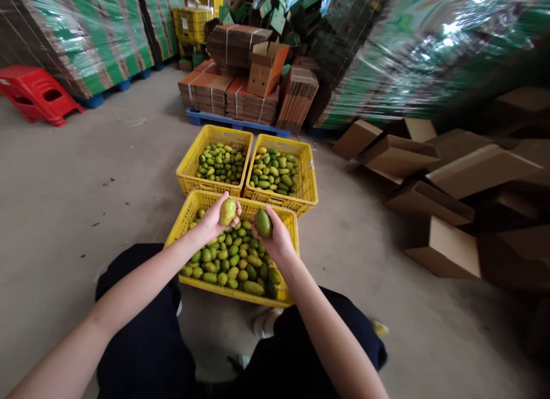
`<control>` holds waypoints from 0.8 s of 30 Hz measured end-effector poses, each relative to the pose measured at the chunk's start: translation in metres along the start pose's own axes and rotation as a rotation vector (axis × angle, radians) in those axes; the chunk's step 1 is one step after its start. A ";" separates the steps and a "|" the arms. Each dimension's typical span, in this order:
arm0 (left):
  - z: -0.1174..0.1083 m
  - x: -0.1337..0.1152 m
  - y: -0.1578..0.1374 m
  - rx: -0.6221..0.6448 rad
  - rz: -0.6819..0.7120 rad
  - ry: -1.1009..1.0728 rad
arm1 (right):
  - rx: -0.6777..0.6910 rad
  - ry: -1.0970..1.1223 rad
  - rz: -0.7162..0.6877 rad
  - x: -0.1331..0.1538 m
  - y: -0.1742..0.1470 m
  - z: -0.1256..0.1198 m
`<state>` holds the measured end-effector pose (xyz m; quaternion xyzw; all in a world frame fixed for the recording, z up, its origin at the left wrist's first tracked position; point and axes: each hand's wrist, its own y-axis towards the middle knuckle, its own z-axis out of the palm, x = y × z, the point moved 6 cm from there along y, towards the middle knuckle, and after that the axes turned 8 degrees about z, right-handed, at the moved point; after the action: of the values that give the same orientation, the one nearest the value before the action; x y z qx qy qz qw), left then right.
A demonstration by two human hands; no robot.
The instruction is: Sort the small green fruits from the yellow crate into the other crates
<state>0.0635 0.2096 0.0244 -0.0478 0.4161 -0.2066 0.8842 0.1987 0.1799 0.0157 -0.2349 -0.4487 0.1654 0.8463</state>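
My left hand (213, 218) is closed round a yellow-green mango (227, 212), its fingertips showing on the far side. A darker green mango (263, 222) sits in my right hand (278, 237), thumb along its upper side. Both hands are held above the near yellow crate (232, 297), side by side and apart. Many green and yellowish mangoes (233, 261) lie loose inside that crate. Behind it stand two more yellow crates, the left one (184, 180) and the right one (308, 178), each partly filled with mangoes.
Flattened cardboard bundles (210, 92) rest on a blue pallet (240, 124) beyond the crates. Open cardboard boxes (447, 244) are heaped at the right. A red stool (36, 92) stands far left, near a film-wrapped pallet stack (92, 35).
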 end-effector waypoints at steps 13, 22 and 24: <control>-0.005 -0.001 -0.003 -0.183 -0.075 -0.097 | 0.093 -0.058 -0.068 0.003 -0.007 0.007; 0.000 0.000 -0.007 -0.140 -0.111 -0.242 | 0.054 0.008 0.034 -0.008 0.007 -0.002; 0.002 -0.002 -0.008 -0.142 -0.098 -0.271 | 0.114 0.023 0.067 -0.010 0.007 0.000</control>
<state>0.0611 0.2028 0.0290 -0.1580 0.3036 -0.2114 0.9155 0.1931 0.1809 0.0048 -0.2031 -0.4206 0.2161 0.8574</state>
